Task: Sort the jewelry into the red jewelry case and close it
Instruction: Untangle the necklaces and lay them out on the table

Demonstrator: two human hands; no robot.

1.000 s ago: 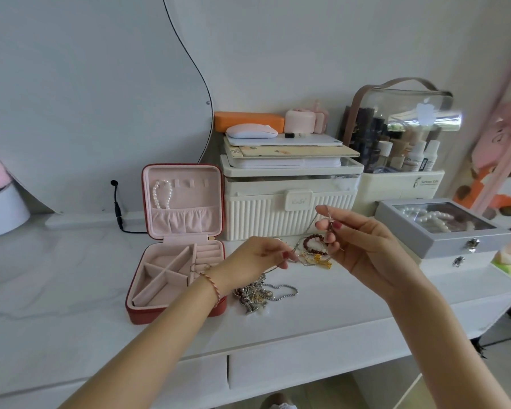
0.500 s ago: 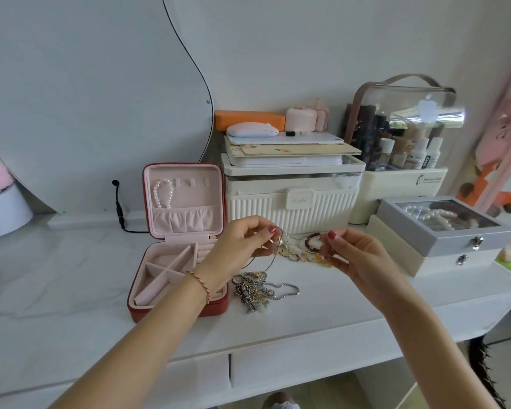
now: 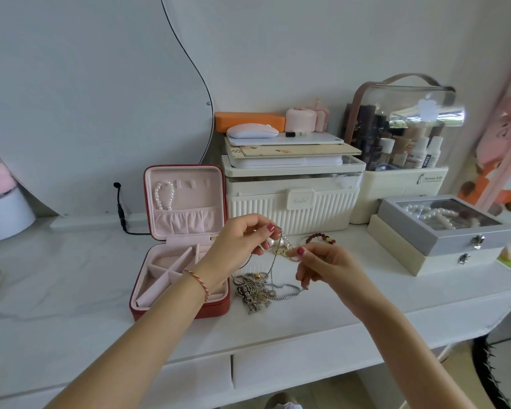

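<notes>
The red jewelry case [image 3: 139,293] stands open on the white table, its pink lid upright with a pearl bracelet [image 3: 163,195] hung inside. My left hand [image 3: 238,242] hovers just right of the case and pinches a thin silver chain necklace [image 3: 273,262] near its top, beside two pearl earrings [image 3: 278,242]. My right hand [image 3: 322,265] pinches the same chain lower down, close to the left hand. A pile of silver chains and charms [image 3: 255,290] lies under the hands. A red bead bracelet [image 3: 320,237] lies behind them.
A white ribbed storage box [image 3: 292,202] with a mouse and tablets on top stands behind the jewelry. A grey glass-lidded box [image 3: 443,228] of pearls sits at right on a cream box. A cosmetics organizer [image 3: 401,160] is at back right, a mirror [image 3: 101,98] at back left.
My right hand came down and leftward toward the left hand. My left hand rose slightly and shifted right, and both now pinch the chain close together above the pile.
</notes>
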